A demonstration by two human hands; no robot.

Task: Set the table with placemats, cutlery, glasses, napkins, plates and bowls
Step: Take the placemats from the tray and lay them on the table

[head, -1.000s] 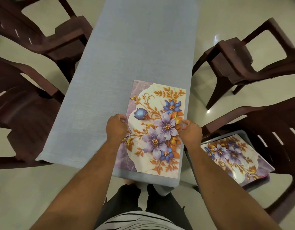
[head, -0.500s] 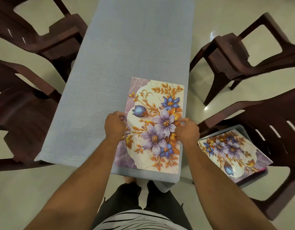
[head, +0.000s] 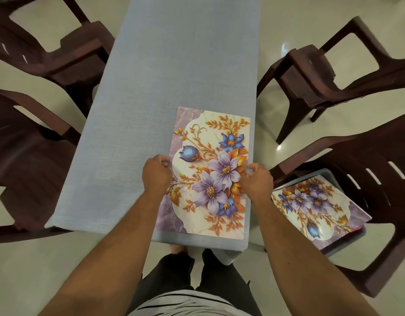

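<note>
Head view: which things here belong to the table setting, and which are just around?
Part of the job:
floral placemat on the table, held by the left hand and right hand
spare placemats in a grey bin on the near right chair

Just around:
other chairs
floor

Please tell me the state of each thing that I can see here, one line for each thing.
floral placemat: flat on table, near right corner.
left hand: grips placemat's left edge.
right hand: fingers curled at its right edge.
spare placemat: lies on a grey bin.
chairs: unoccupied, pulled out.
</note>
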